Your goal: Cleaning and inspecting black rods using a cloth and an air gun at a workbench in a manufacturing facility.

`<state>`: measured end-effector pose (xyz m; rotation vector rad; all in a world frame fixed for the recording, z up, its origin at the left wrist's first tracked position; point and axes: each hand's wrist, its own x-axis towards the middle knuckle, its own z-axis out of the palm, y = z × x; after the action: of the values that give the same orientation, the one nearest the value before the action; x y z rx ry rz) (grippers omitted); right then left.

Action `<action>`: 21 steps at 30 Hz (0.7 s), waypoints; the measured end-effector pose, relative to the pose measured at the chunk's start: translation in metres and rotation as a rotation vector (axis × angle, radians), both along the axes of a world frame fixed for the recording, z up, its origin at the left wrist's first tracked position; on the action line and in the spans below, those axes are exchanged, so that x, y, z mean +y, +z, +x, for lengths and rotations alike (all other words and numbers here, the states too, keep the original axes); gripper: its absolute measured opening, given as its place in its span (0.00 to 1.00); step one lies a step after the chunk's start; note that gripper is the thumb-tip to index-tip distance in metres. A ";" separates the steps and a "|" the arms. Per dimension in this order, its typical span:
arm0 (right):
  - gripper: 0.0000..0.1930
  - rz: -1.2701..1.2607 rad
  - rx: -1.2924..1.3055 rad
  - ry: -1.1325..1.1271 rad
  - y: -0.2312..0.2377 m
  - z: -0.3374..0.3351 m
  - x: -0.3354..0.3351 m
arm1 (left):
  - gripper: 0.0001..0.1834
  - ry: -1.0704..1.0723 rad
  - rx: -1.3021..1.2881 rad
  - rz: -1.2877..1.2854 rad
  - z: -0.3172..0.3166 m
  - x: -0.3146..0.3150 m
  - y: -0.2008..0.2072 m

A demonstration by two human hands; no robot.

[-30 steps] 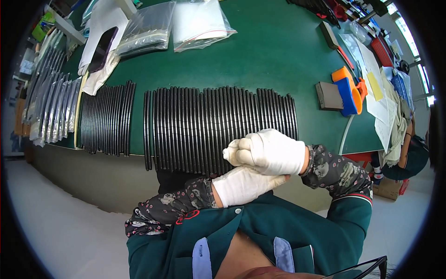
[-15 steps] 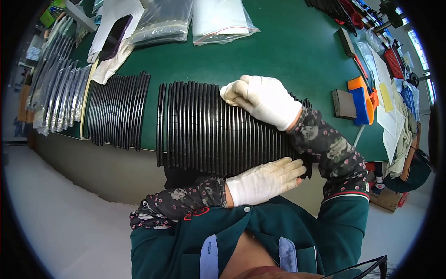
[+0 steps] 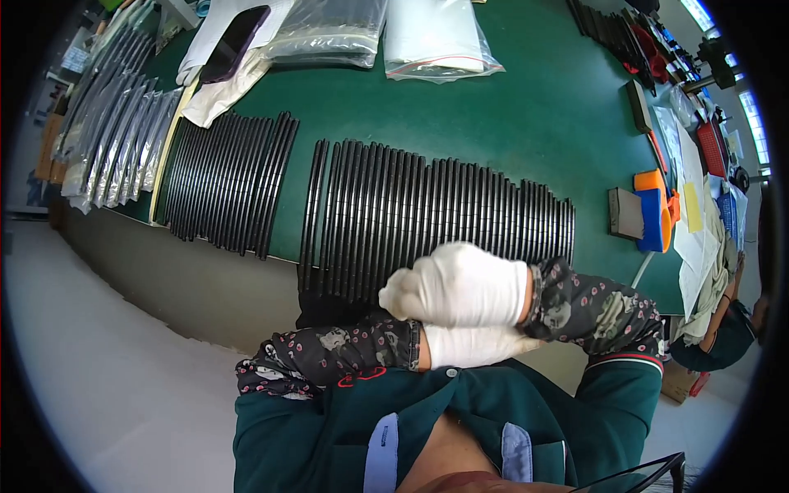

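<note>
A row of slim black rods [image 3: 386, 205] lies side by side on the green table, their near ends at its front edge. My right hand [image 3: 460, 286], in a white glove, is over the near ends of the middle rods. Its fingers are curled closed, and whatever they pinch is hidden. Below it, my left hand [image 3: 477, 347], also gloved in white, lies by the table's front edge, largely covered by the right one; its fingers cannot be made out.
Another group of black rods [image 3: 230, 181] lies to the left, beside bagged rods [image 3: 123, 148]. A phone [image 3: 235, 45], a cloth and plastic bags [image 3: 444, 41] are at the back. On the right are an orange-and-blue tape dispenser [image 3: 655, 215], a grey block [image 3: 626, 214] and a brush [image 3: 639, 107].
My right hand has come from the far ends of the rods to their near ends, now over my left hand. The left hand's outstretched fingers have become hidden. The whole view has shifted slightly.
</note>
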<state>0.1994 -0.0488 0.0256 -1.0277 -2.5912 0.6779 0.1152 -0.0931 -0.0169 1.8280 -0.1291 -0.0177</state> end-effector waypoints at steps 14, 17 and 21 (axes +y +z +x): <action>0.07 -0.343 0.558 -0.521 0.023 0.014 0.038 | 0.16 0.206 -0.580 0.683 -0.018 0.013 0.001; 0.10 -0.110 0.551 -0.837 0.029 0.028 0.045 | 0.16 0.315 -0.559 0.800 -0.052 0.037 0.020; 0.07 0.109 0.223 -0.420 0.010 0.009 0.026 | 0.15 0.363 -0.342 0.927 -0.107 0.067 0.023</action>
<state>0.2085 -0.0224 0.0359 -1.3213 -2.1042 0.5038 0.0083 -0.0259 0.0058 2.7432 -0.0210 0.5782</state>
